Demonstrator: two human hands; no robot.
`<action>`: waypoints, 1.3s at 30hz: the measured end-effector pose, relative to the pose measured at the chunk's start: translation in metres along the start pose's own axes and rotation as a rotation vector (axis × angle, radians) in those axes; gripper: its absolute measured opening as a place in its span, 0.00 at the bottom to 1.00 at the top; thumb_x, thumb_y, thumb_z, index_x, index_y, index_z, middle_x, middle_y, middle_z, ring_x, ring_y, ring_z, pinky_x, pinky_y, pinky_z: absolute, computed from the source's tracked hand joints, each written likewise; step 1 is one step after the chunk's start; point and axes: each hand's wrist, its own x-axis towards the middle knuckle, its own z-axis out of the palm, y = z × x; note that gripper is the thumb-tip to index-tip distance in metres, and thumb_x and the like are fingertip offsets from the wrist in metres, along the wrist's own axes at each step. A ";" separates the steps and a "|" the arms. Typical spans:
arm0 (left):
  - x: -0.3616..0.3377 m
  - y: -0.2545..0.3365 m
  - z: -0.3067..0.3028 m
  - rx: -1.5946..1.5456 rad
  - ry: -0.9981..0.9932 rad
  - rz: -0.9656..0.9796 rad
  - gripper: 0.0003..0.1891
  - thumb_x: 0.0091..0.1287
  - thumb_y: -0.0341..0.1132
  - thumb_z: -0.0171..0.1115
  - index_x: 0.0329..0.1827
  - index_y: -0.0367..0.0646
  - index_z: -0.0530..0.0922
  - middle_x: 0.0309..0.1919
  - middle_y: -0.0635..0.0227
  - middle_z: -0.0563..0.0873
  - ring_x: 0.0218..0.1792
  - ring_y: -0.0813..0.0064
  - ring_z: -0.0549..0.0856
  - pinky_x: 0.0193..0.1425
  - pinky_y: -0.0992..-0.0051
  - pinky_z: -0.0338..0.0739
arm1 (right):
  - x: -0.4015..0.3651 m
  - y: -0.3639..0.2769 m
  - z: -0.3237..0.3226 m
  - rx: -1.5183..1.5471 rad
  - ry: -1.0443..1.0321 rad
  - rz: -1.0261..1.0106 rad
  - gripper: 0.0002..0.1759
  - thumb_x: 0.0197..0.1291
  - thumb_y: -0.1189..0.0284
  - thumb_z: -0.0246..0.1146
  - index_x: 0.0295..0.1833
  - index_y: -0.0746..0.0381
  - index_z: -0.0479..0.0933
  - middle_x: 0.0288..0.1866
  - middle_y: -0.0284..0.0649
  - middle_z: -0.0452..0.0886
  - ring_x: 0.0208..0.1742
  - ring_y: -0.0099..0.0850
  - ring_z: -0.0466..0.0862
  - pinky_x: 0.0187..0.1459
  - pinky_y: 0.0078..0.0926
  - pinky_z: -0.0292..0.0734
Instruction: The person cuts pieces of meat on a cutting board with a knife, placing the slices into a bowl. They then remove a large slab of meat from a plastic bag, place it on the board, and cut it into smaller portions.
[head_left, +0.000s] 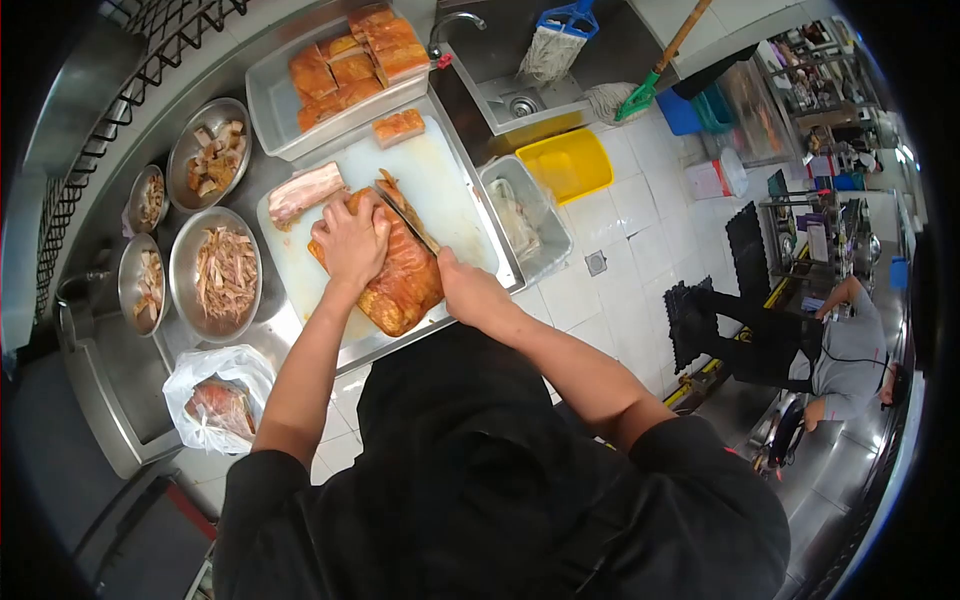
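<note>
A big slab of roast pork point(408, 286) with browned skin lies on the white cutting board point(455, 190). My left hand point(357, 240) presses down on its upper left part, fingers bent over the meat. In my right hand point(478, 295) is the handle of a knife point(408, 216), whose blade runs across the slab close beside my left fingers. A narrow cut strip point(390, 187) leans at the far side of the blade. Left of the slab lies a pale-sided piece of pork belly point(305, 192), and a small crisp-skinned block point(398, 128) sits toward the back.
Behind the board stands a tray point(278, 135) of roast pork blocks. Metal bowls of cut meat, including a large bowl point(180, 290), line the left. A plastic bag point(180, 385) holds more meat. To the right are a grey tub point(555, 240), yellow basin point(580, 165) and, farther off, another person point(850, 345).
</note>
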 end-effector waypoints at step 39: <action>-0.003 -0.011 0.005 -0.031 0.105 -0.006 0.16 0.74 0.48 0.56 0.58 0.52 0.78 0.62 0.56 0.75 0.64 0.55 0.73 0.67 0.49 0.61 | 0.065 -0.014 -0.005 0.084 0.098 -0.144 0.13 0.67 0.76 0.52 0.53 0.71 0.69 0.44 0.65 0.85 0.48 0.63 0.86 0.51 0.58 0.79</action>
